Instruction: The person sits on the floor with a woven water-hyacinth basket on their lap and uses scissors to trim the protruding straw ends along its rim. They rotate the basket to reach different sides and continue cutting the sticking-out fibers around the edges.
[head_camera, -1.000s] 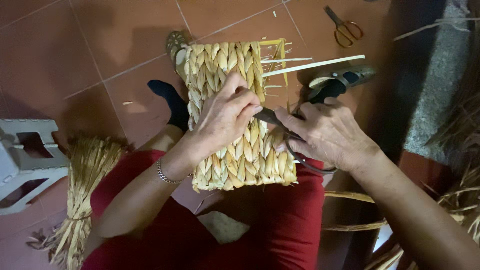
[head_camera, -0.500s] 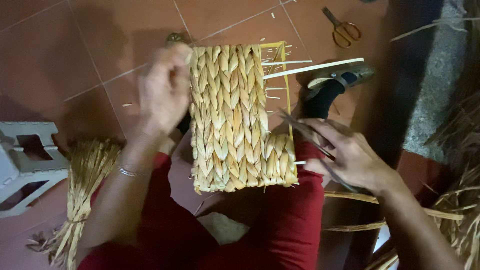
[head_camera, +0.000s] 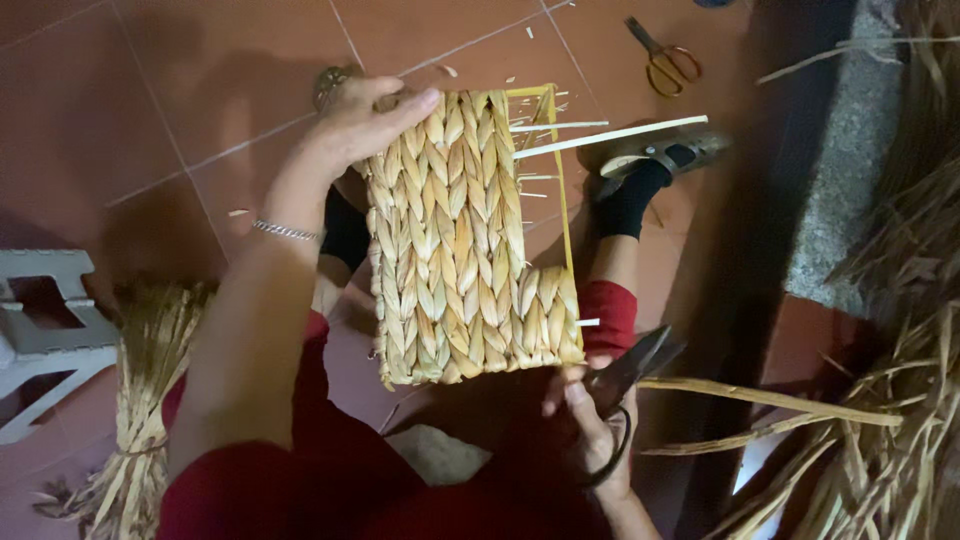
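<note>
Left hand (head_camera: 365, 120) fingers curl over the woven panel's (head_camera: 465, 240) top edge; right hand (head_camera: 590, 430) grips dark scissors (head_camera: 630, 370) below.

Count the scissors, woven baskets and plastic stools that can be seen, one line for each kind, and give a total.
Scissors: 2, dark ones in the right hand and orange-handled ones on the floor
Woven basket: 1, gripped by the left hand
Grey plastic stool: 1
Total: 4

woven straw panel (head_camera: 465, 240) | braided, tan, rectangular | flat over lap || dark shears (head_camera: 625, 385) | blades open, near panel's lower corner
</note>
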